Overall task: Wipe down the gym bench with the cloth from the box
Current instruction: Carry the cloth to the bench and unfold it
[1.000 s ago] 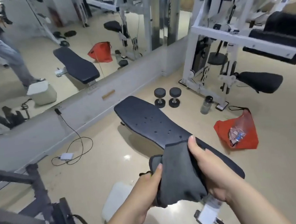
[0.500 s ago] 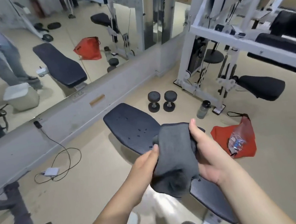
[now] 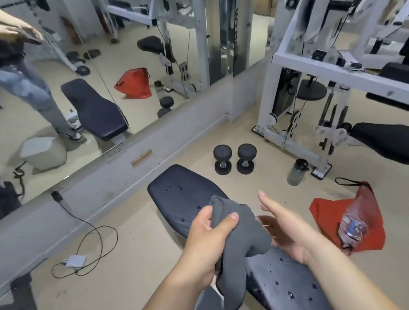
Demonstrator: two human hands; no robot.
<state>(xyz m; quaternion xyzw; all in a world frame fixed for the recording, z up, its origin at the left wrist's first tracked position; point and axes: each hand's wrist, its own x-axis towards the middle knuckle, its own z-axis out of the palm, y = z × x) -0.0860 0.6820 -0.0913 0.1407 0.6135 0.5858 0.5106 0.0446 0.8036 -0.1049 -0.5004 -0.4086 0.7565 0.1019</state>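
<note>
A dark blue padded gym bench (image 3: pixel 184 194) runs from the middle of the floor toward the lower right, dotted with droplets. Above its middle my left hand (image 3: pixel 206 237) grips a bunched grey cloth (image 3: pixel 241 241) that hangs down over the pad. My right hand (image 3: pixel 285 232) is beside the cloth on its right, palm up and fingers spread, holding nothing. The box shows only as a white box in the mirror reflection at the left.
Two black dumbbells (image 3: pixel 235 158) and a water bottle (image 3: pixel 297 172) stand beyond the bench. A red bag (image 3: pixel 349 218) lies at the right, a white weight machine (image 3: pixel 315 74) behind it. A mirror wall (image 3: pixel 90 66) runs along the left; a charger and cable (image 3: pixel 77 260) lie on the floor.
My right hand has let go of the cloth and opened beside it. The left hand has kept the cloth, which now hangs lower over the bench.
</note>
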